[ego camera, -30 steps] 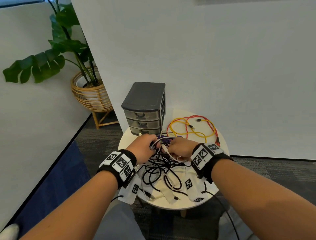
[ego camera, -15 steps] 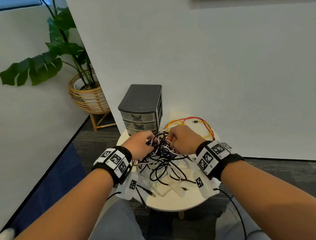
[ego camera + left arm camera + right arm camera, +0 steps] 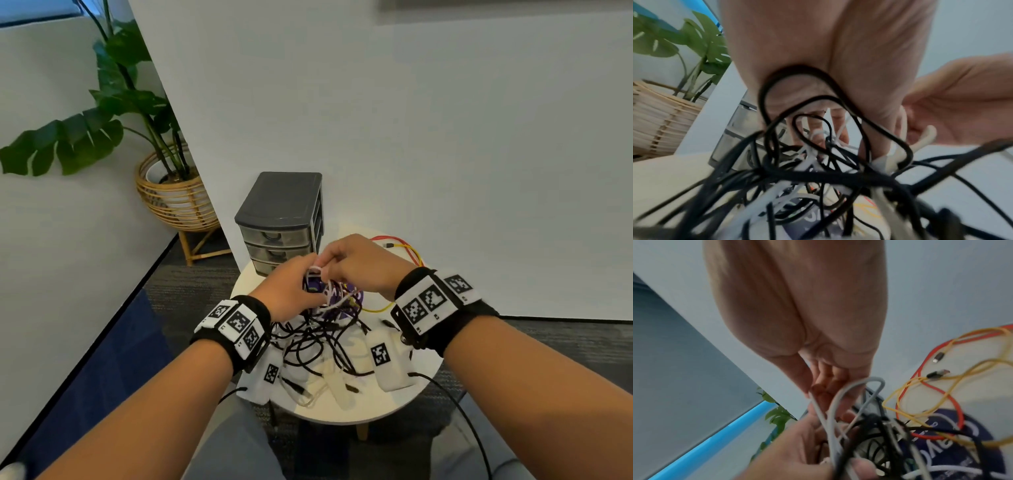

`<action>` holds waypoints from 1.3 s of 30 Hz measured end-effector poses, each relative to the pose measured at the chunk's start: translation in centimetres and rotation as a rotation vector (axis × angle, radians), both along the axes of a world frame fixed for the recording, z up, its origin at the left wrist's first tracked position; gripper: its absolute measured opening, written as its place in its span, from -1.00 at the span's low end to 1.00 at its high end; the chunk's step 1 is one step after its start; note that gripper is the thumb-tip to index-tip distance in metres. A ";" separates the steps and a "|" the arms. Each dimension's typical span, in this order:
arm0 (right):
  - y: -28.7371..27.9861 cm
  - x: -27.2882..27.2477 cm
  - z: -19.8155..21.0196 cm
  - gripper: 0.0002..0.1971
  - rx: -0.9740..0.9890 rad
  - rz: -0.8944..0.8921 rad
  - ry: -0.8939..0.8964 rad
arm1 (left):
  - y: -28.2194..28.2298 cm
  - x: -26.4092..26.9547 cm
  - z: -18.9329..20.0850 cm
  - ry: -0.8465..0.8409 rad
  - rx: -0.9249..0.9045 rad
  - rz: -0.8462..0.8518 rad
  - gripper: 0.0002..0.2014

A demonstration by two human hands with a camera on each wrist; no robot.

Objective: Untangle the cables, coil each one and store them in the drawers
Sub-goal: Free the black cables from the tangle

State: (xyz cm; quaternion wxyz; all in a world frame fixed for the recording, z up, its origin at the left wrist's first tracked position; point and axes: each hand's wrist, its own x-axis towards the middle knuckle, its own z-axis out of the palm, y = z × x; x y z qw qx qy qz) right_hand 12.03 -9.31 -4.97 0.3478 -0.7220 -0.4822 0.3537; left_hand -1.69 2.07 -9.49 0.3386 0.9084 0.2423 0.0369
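A tangle of black and white cables [image 3: 318,337] hangs from my hands above the round white table [image 3: 370,407]. My left hand [image 3: 291,291] grips the top of the tangle [image 3: 818,162], black loops draped over its palm. My right hand [image 3: 356,263] pinches a white cable loop [image 3: 317,272] just above it; the right wrist view shows that white cable [image 3: 849,399] running from its fingertips. Red and yellow cables [image 3: 407,250] lie loose at the table's back right. The grey three-drawer unit [image 3: 281,222] stands at the back left, its drawers closed.
A purple round printed thing [image 3: 346,294] lies under the tangle. White tagged straps [image 3: 385,363] hang from my wrists over the table. A white wall stands right behind the table. A potted plant in a wicker stand [image 3: 171,192] is on the floor at left.
Both hands have risen from the table and moved toward the drawer unit, lifting the tangle. My right hand now pulls a white loop up out of it.
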 end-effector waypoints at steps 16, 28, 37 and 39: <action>0.9 0.9 -0.6 -0.77 0.092 -0.483 0.802 | -0.1 -0.8 -0.4 -0.050 0.226 0.020 -0.85; -0.6 1.5 -2.8 -0.60 0.182 -0.378 -0.337 | -0.8 -0.7 -0.9 0.177 0.271 -0.042 -0.74; -0.3 -1.1 -1.0 -0.86 -0.053 0.222 -0.999 | -1.1 -0.5 -1.1 0.146 0.204 0.034 -0.75; -0.1 -0.7 -1.2 -0.88 -0.046 0.173 -0.832 | -1.1 -0.8 -0.8 0.100 0.151 0.078 -0.78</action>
